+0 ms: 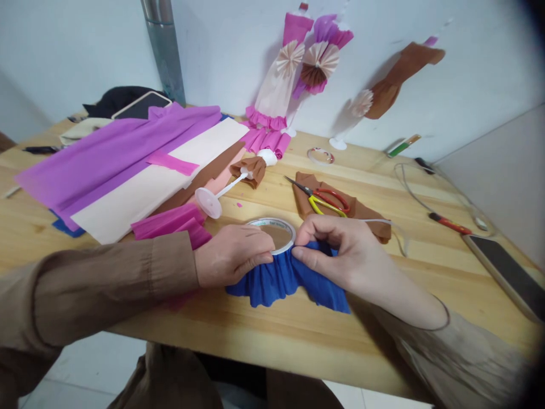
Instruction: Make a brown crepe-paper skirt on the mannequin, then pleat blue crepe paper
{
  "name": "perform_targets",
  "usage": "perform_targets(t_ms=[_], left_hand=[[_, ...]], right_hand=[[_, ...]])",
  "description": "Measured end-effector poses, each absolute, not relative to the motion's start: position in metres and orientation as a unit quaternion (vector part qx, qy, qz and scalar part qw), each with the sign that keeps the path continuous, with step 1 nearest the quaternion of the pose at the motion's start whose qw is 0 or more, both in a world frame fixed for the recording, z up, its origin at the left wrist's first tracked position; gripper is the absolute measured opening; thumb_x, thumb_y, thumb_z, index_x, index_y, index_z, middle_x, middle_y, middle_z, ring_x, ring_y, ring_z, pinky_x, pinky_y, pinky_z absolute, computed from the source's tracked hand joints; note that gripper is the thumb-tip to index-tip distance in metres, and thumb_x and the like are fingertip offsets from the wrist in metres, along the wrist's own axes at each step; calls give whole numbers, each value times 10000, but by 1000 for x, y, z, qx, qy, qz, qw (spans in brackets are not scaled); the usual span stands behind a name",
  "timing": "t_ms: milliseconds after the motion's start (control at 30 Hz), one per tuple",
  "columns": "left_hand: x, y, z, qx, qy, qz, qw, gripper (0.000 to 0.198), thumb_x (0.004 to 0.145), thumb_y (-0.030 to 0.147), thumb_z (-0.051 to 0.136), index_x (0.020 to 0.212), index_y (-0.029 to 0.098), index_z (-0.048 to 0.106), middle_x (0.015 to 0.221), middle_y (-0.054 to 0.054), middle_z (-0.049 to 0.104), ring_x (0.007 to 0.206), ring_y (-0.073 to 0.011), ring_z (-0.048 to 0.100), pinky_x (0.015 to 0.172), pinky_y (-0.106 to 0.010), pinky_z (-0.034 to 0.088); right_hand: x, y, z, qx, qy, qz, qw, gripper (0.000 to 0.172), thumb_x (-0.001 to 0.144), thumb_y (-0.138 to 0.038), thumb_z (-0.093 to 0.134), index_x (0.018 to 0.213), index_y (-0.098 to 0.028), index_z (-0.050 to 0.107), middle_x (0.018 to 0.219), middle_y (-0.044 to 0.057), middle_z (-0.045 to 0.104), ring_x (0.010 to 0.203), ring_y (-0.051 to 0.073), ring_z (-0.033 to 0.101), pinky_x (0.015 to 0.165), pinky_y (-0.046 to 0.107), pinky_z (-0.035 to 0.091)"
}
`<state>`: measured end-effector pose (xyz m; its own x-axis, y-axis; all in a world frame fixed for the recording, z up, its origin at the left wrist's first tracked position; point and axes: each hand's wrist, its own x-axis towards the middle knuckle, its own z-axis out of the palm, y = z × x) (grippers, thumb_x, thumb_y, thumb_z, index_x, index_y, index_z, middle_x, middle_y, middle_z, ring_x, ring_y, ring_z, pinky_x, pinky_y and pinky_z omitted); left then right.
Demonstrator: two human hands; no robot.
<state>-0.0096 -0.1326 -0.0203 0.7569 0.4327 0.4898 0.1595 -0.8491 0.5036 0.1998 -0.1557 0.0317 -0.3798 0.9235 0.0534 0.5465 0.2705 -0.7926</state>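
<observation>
My left hand (232, 253) is closed on the near-left rim of a white tape roll (279, 223), thumb in front and fingers over the edge. Gathered blue crepe paper (272, 284) hangs in pleats from the ring's near side, partly under my left thumb. At the ring's right edge, my right hand (344, 250) pinches the upper edge of the blue paper between thumb and index finger. The paper's loose end spreads below my right hand. My fingers hide part of the ring and the paper's upper edge.
Scissors (327, 201) with red and yellow handles lie on folded brown paper (304, 184). A white stand (208, 203) lies tipped nearby. Purple sheets (128, 153) cover the left; dressed figures (272, 85) stand at the wall. A phone (506, 272) lies right.
</observation>
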Motion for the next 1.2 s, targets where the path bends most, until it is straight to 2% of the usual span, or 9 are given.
perform_targets(t_ms=[300, 633, 833, 1100, 1200], left_hand=[[-9, -133, -21, 906, 171, 309, 235, 426, 1022, 377, 219, 735, 188, 471, 664, -23, 533, 653, -154, 492, 652, -282, 421], [-8, -133, -20, 895, 154, 332, 255, 368, 1016, 341, 267, 716, 201, 429, 646, -20, 505, 628, -150, 454, 625, -283, 401], [-9, -133, -19, 895, 141, 347, 243, 368, 1023, 315, 256, 748, 180, 461, 656, -6, 496, 631, -138, 451, 622, -263, 400], [-9, -132, -20, 895, 148, 351, 230, 349, 1018, 296, 283, 735, 184, 453, 657, -5, 510, 632, -137, 462, 629, -263, 404], [-9, -132, -21, 897, 154, 343, 230, 360, 1018, 307, 275, 722, 189, 443, 655, -6, 513, 633, -138, 471, 629, -262, 407]], right_hand=[[198, -157, 33, -497, -749, 357, 254, 151, 753, -245, 618, 633, -186, 549, 569, -1, 554, 532, 114, 471, 494, 238, 390], [198, -152, 30, -512, -722, 374, 278, 241, 700, -292, 664, 583, -192, 477, 542, -30, 464, 507, 89, 391, 461, 225, 335], [208, -148, 41, -490, -738, 405, 226, 185, 725, -279, 651, 610, -175, 550, 561, -12, 533, 517, 97, 465, 470, 215, 381], [207, -152, 43, -474, -754, 383, 244, 134, 744, -220, 643, 629, -176, 589, 568, -3, 589, 516, 105, 510, 486, 220, 413], [205, -157, 44, -471, -751, 406, 221, 142, 787, -228, 609, 655, -179, 594, 596, 11, 622, 518, 111, 536, 483, 222, 427]])
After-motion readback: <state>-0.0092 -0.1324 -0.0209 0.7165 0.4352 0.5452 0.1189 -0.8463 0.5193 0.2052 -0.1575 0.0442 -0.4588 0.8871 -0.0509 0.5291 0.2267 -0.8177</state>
